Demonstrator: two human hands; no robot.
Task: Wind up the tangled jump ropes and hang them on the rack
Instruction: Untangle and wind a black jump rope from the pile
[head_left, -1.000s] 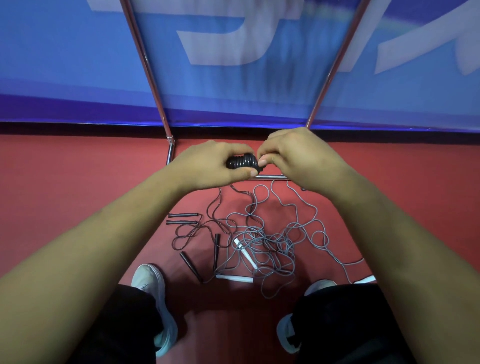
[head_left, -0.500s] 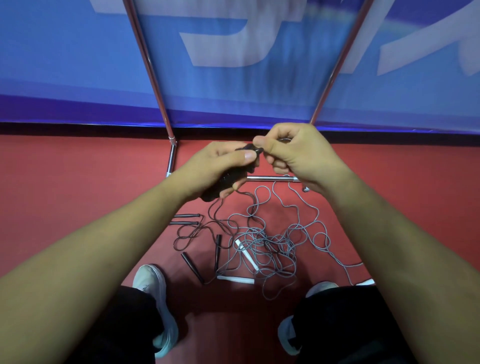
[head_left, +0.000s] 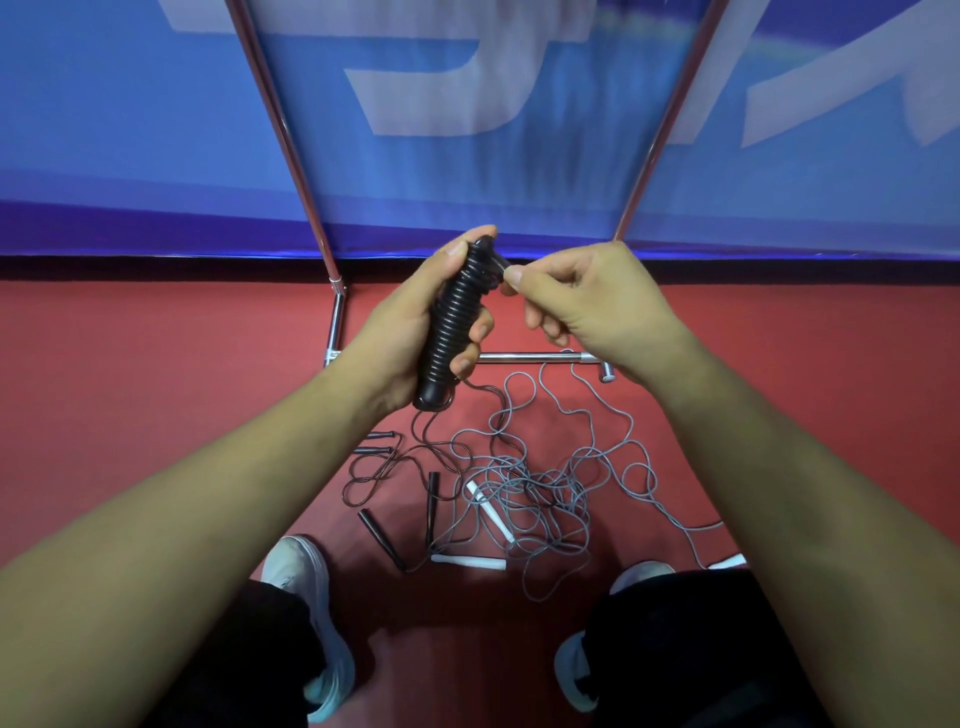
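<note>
Left grip: our left hand (head_left: 402, 338) is clenched round the black coil (head_left: 451, 318), a jump rope wound tight into a ribbed bundle.
Right grip: our right hand (head_left: 587, 301) pinches the cord end (head_left: 500, 264) between thumb and forefinger. The other fingers are curled underneath.
Coil's long axis: it runs from the heel of our left palm up and away to the left fingertips, leaning slightly toward the right hand.
Key relation: the cord end sits just beside the coil's upper tip, on the right hand's side. So the right hand is the nearer one for the tuck, and the left need only steady the coil.
Step, as we judge it: locking off the last turn so the coil will not spring open.
Rack: the left upright (head_left: 280, 130) and right upright (head_left: 670, 114) rise beyond both grips. The base bar (head_left: 535, 357) lies on the floor beneath them. No hanging rail is in view.
Below the grips: the tangle (head_left: 519, 493) of grey and black ropes lies on the red floor (head_left: 156, 389), well apart from our hands. A white handle (head_left: 467, 562) lies at its near edge.
Unclear: a black strand (head_left: 423, 431) drops from near the coil's lower end, and we cannot tell if it is joined.
Progress: we judge one rope nearly wound, with none seen hung.
</note>
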